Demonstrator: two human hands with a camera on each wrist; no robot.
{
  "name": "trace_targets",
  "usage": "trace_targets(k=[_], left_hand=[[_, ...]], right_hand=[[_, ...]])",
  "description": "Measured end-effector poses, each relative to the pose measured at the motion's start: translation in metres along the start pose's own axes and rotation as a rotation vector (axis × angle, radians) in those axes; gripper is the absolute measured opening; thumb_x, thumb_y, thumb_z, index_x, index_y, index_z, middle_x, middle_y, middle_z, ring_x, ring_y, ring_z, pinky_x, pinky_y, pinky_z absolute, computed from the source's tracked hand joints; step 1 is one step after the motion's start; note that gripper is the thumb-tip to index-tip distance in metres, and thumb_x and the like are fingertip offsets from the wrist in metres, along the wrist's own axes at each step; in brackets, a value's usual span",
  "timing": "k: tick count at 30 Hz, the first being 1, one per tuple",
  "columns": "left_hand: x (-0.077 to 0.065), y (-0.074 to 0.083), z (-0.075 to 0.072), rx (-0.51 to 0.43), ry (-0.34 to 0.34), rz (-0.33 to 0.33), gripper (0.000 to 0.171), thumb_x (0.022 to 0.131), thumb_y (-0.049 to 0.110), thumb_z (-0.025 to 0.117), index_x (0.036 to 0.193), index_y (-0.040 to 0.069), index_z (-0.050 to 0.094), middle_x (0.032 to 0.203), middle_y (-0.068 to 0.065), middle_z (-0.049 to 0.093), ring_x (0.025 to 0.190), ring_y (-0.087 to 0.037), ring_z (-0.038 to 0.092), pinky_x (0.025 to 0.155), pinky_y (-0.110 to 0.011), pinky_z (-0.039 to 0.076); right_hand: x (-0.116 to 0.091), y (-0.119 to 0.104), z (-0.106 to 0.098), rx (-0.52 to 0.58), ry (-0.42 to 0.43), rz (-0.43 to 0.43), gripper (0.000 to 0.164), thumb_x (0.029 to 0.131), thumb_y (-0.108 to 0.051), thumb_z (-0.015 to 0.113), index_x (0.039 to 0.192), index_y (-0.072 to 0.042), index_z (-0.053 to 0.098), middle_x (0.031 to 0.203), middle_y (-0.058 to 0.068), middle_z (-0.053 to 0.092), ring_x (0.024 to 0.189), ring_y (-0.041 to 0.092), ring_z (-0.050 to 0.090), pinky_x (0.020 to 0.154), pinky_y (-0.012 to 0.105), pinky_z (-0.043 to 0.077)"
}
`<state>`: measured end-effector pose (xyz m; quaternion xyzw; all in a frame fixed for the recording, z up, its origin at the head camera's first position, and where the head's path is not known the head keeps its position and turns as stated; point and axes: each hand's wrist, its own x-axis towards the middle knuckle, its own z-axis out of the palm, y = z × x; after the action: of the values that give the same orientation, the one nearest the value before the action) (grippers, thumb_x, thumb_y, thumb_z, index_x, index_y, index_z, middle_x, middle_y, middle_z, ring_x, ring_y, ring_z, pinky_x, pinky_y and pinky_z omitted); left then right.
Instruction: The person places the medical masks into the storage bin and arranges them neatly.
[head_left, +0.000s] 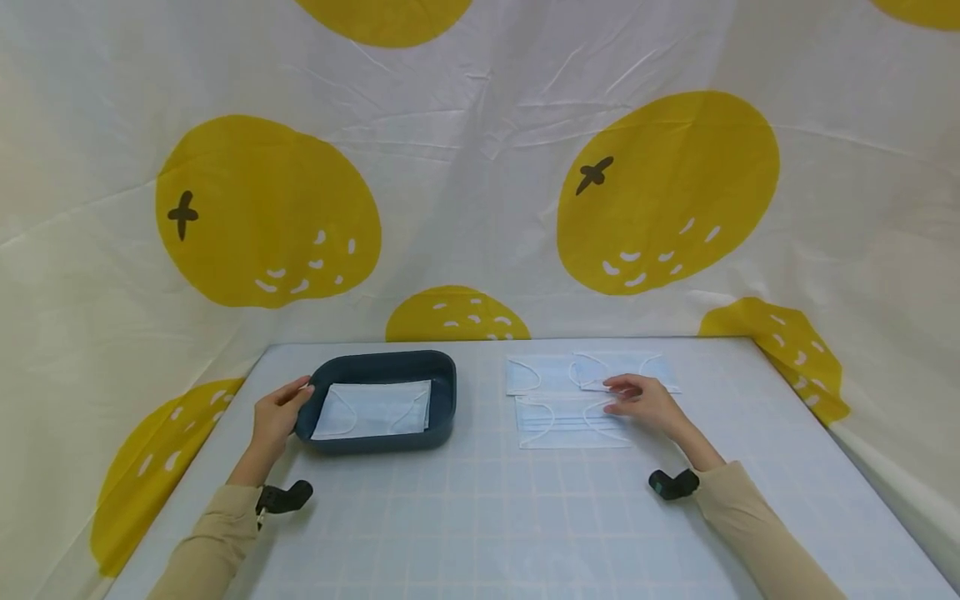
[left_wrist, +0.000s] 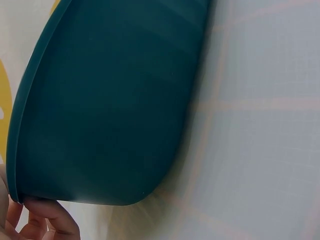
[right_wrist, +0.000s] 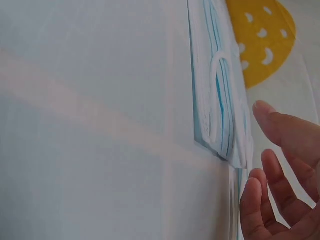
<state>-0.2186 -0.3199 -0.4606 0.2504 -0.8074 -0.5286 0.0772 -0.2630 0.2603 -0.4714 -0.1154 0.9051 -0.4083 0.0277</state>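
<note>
Head view shows my left hand (head_left: pixel 276 414) curled on the rim of the dark tray (head_left: pixel 448 392), steadying it with one mask (head_left: pixel 372 410) inside, while my right hand (head_left: pixel 643 400) rests loose-fingered on the nearest loose mask (head_left: pixel 558 419) on the table (head_left: pixel 480 517).

Both my arms reach forward in tan sleeves, a small black camera strapped under each wrist. My left hand (head_left: pixel 276 414) is turned inward, its fingers (left_wrist: pixel 47 216) lightly curled against a rim, thumb on top. My right hand (head_left: pixel 645 402) lies palm down, its fingers (right_wrist: pixel 280 132) spread and nearly straight, the tips hovering at or just over a flat surface; whether they touch is unclear.
</note>
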Motion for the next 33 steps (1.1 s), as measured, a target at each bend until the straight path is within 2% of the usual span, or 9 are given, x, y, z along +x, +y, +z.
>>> trace_targets(k=[6,10,12,15,19,28,33], left_hand=[[0.0000,-0.0017,0.0002,0.005,0.002,0.036,0.051,0.096,0.037,0.056,0.139,0.011,0.052,0.139,-0.017,0.053,0.121,-0.024,0.051,0.073,-0.007,0.039],[0.0006,-0.0028,-0.0001,0.005,0.001,0.036,0.050,0.096,0.036,0.055,0.139,0.010,0.052,0.138,-0.017,0.053,0.120,-0.023,0.051,0.075,-0.008,0.041],[0.0004,-0.0035,-0.0004,0.007,0.000,0.034,0.050,0.096,0.036,0.055,0.139,0.010,0.052,0.139,-0.017,0.053,0.121,-0.023,0.051,0.082,-0.014,0.044],[0.0002,-0.0033,-0.0007,0.002,-0.003,0.033,0.050,0.097,0.036,0.055,0.139,0.010,0.051,0.140,-0.017,0.052,0.122,-0.025,0.050,0.097,-0.030,0.046],[0.0014,-0.0008,-0.0010,-0.015,0.001,0.036,0.051,0.097,0.036,0.054,0.140,0.009,0.051,0.141,-0.018,0.051,0.125,-0.028,0.049,0.108,-0.042,0.040],[0.0013,0.0028,-0.0007,-0.012,0.004,0.028,0.049,0.097,0.033,0.055,0.139,0.008,0.051,0.141,-0.017,0.051,0.124,-0.027,0.049,0.108,-0.041,0.040],[-0.0002,0.0003,0.0000,-0.016,0.008,0.037,0.050,0.096,0.034,0.057,0.138,0.007,0.052,0.140,-0.018,0.052,0.123,-0.026,0.050,0.107,-0.041,0.040]], right_hand=[[0.0017,0.0076,-0.0012,-0.007,-0.018,0.067,0.047,0.081,-0.024,0.077,0.121,-0.004,0.063,0.117,0.018,0.066,0.098,0.026,0.060,0.084,0.032,0.049],[0.0024,0.0085,-0.0022,0.001,-0.028,0.095,0.047,0.082,-0.023,0.077,0.122,-0.003,0.062,0.116,0.019,0.065,0.096,0.025,0.059,0.083,0.032,0.049],[0.0034,0.0087,-0.0020,0.002,-0.029,0.101,0.047,0.082,-0.023,0.077,0.122,-0.002,0.062,0.116,0.019,0.065,0.095,0.024,0.059,0.081,0.031,0.049],[0.0056,0.0094,-0.0008,-0.008,-0.030,0.100,0.047,0.081,-0.022,0.078,0.121,-0.003,0.063,0.115,0.019,0.065,0.094,0.024,0.058,0.079,0.028,0.048],[0.0076,0.0095,0.0010,-0.032,-0.036,0.075,0.047,0.080,-0.022,0.079,0.119,-0.002,0.064,0.114,0.018,0.066,0.091,0.022,0.057,0.076,0.024,0.046],[0.0078,0.0067,0.0019,-0.065,-0.049,0.093,0.044,0.080,-0.021,0.079,0.118,-0.003,0.066,0.092,0.009,0.061,0.084,0.020,0.051,0.072,0.024,0.044],[0.0069,0.0064,0.0012,-0.087,-0.051,0.094,0.040,0.081,-0.023,0.078,0.115,-0.004,0.067,0.089,0.006,0.060,0.082,0.019,0.052,0.072,0.025,0.044]])
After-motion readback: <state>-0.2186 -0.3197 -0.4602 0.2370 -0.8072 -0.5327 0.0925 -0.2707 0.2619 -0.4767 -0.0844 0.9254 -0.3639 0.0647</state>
